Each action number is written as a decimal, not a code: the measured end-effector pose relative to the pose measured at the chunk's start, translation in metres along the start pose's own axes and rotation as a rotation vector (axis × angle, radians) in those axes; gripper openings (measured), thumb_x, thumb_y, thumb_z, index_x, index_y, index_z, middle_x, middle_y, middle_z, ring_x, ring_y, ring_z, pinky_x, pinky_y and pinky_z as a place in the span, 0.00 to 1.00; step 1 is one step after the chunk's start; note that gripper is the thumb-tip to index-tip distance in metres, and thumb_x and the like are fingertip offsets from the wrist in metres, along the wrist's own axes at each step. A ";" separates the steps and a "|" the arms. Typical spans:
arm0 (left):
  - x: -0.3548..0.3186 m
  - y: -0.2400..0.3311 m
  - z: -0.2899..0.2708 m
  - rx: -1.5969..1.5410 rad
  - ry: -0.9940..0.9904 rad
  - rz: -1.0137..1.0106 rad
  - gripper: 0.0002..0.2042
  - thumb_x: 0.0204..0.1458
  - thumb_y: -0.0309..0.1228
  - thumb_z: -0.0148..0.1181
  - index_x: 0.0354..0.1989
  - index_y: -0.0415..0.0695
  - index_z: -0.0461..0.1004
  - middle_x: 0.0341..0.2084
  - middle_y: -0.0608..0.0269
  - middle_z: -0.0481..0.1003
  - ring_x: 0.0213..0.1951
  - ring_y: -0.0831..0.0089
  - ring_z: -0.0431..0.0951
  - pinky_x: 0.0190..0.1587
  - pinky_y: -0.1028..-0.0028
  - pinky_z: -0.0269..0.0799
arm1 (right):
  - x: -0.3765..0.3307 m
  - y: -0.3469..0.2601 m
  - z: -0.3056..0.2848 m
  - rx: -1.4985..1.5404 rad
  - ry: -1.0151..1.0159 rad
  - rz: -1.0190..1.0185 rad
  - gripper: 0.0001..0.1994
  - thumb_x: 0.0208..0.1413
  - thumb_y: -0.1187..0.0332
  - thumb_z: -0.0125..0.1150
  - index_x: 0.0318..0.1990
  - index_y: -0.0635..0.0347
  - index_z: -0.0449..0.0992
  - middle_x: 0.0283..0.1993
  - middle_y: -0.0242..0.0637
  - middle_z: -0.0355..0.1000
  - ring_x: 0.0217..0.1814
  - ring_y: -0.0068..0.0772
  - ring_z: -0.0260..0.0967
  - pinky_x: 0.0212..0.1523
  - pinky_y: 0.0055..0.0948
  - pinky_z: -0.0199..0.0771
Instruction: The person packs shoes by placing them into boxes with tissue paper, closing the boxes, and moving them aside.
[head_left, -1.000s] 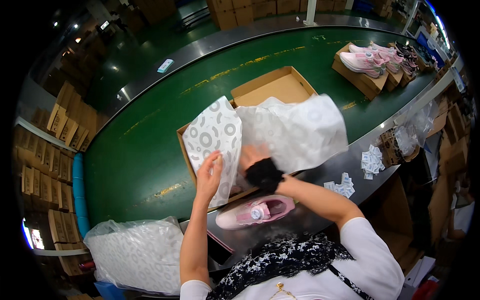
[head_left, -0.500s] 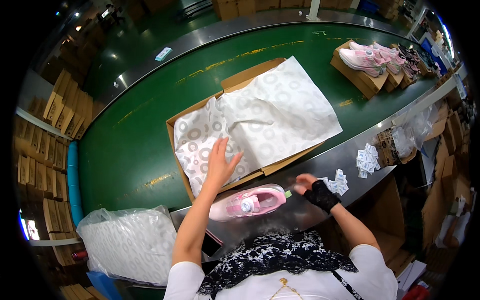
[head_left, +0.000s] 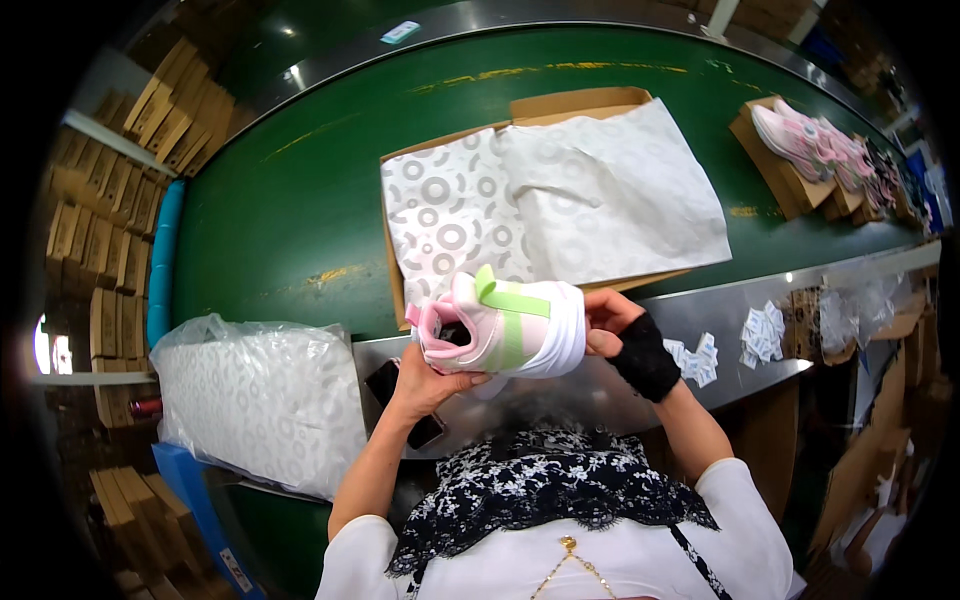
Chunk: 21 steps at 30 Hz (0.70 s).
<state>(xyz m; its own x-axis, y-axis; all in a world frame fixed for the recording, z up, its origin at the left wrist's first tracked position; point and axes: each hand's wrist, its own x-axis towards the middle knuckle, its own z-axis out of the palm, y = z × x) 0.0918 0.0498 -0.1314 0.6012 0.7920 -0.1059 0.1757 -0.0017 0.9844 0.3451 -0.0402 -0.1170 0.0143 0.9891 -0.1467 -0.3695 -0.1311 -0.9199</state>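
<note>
I hold a pink and white sneaker (head_left: pixel 505 328) with a green strap up in front of me, sole side toward the right. My left hand (head_left: pixel 432 380) grips it from below at the heel opening. My right hand (head_left: pixel 612 322), in a black fingerless wrist glove, holds its sole end. Beyond the shoe, an open cardboard shoe box (head_left: pixel 575 105) lies on the green conveyor belt (head_left: pixel 290 210), lined with white tissue paper (head_left: pixel 560 200) printed with grey rings, which spreads over its sides.
A plastic bag of patterned tissue sheets (head_left: pixel 260 395) sits at my left. More boxes with pink sneakers (head_left: pixel 805 145) lie at the far right of the belt. Small white packets (head_left: pixel 765 335) are scattered on the metal ledge (head_left: pixel 860 270). Flat cardboard stacks (head_left: pixel 110 220) line the left.
The tissue was spread down over the box. Both hands then left the paper, took the sneaker from the metal ledge and lifted it.
</note>
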 end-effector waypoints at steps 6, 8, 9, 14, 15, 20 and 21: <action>0.033 0.018 -0.005 -0.181 0.055 -0.024 0.26 0.28 0.28 0.70 0.41 0.38 0.68 0.32 0.63 0.73 0.35 0.76 0.72 0.39 0.76 0.68 | -0.005 -0.001 -0.002 -0.125 0.041 0.053 0.13 0.47 0.68 0.60 0.39 0.62 0.69 0.29 0.25 0.65 0.32 0.14 0.61 0.34 0.16 0.64; 0.058 0.013 -0.003 -0.222 0.188 0.077 0.25 0.37 0.31 0.65 0.45 0.37 0.64 0.37 0.60 0.71 0.38 0.74 0.72 0.41 0.73 0.68 | -0.008 0.009 -0.009 -0.194 0.026 0.141 0.11 0.48 0.67 0.59 0.38 0.62 0.70 0.29 0.26 0.66 0.30 0.13 0.61 0.33 0.16 0.64; 0.077 0.010 -0.002 -0.364 0.236 -0.012 0.24 0.42 0.34 0.61 0.47 0.36 0.62 0.39 0.58 0.70 0.38 0.72 0.72 0.42 0.72 0.68 | -0.011 0.011 -0.013 -0.312 0.044 0.202 0.11 0.48 0.68 0.58 0.38 0.62 0.70 0.29 0.26 0.67 0.29 0.13 0.62 0.32 0.15 0.64; 0.170 -0.029 0.013 -0.763 0.287 -0.197 0.30 0.51 0.49 0.47 0.52 0.34 0.57 0.46 0.53 0.65 0.46 0.65 0.68 0.49 0.68 0.64 | -0.022 0.057 -0.038 -0.257 0.130 0.288 0.12 0.48 0.68 0.58 0.39 0.63 0.69 0.31 0.29 0.68 0.32 0.16 0.64 0.35 0.17 0.66; 0.182 -0.047 0.014 -0.792 0.294 -0.322 0.29 0.51 0.49 0.47 0.52 0.36 0.56 0.47 0.54 0.65 0.47 0.63 0.67 0.50 0.65 0.63 | -0.021 0.063 -0.040 -0.245 0.153 0.308 0.14 0.47 0.67 0.59 0.40 0.63 0.68 0.32 0.30 0.69 0.34 0.17 0.65 0.36 0.18 0.67; 0.189 -0.084 0.039 -0.666 0.090 -0.583 0.28 0.54 0.47 0.42 0.58 0.46 0.46 0.55 0.54 0.55 0.53 0.55 0.59 0.51 0.51 0.58 | 0.018 0.077 -0.048 -0.050 0.404 0.358 0.21 0.41 0.65 0.64 0.42 0.63 0.64 0.33 0.33 0.66 0.35 0.22 0.63 0.37 0.24 0.66; 0.187 -0.077 0.041 -0.709 0.026 -0.623 0.28 0.54 0.46 0.42 0.57 0.43 0.46 0.54 0.51 0.55 0.52 0.54 0.60 0.52 0.52 0.58 | 0.030 0.073 -0.043 0.110 0.564 0.272 0.20 0.40 0.66 0.64 0.40 0.63 0.65 0.32 0.33 0.65 0.33 0.21 0.62 0.36 0.25 0.65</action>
<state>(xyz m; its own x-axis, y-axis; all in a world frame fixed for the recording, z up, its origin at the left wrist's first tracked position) 0.2234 0.1732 -0.2325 0.5397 0.5384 -0.6472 -0.0608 0.7917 0.6079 0.3581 -0.0233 -0.2041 0.3830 0.7296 -0.5666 -0.5214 -0.3356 -0.7845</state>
